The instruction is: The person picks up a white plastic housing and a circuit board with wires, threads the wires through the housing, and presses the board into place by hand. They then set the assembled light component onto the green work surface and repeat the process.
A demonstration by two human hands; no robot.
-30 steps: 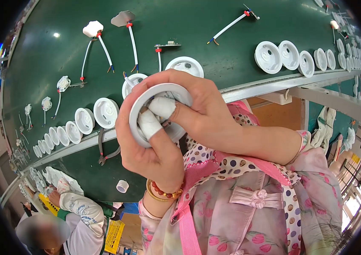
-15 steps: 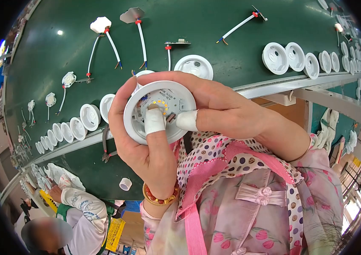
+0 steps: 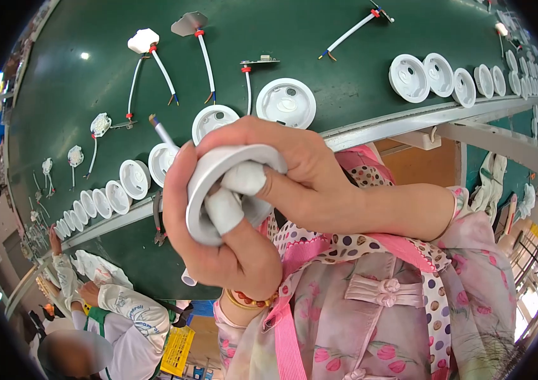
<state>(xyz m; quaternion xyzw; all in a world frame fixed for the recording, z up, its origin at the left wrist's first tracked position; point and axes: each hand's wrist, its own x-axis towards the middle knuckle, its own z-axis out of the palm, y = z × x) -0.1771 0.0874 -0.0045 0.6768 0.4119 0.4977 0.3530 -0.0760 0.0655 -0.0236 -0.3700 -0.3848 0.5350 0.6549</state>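
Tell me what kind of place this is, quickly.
Most likely a lamp assembly line in a factory: a long green belt carries rows of white round housings and wired parts, a co-worker works further along, and the left hand and right hand clasp a lamp housing.

You hold the white round lamp housing point(image 3: 200, 190) tilted nearly edge-on, raised above the green table point(image 3: 319, 38) near its front edge.
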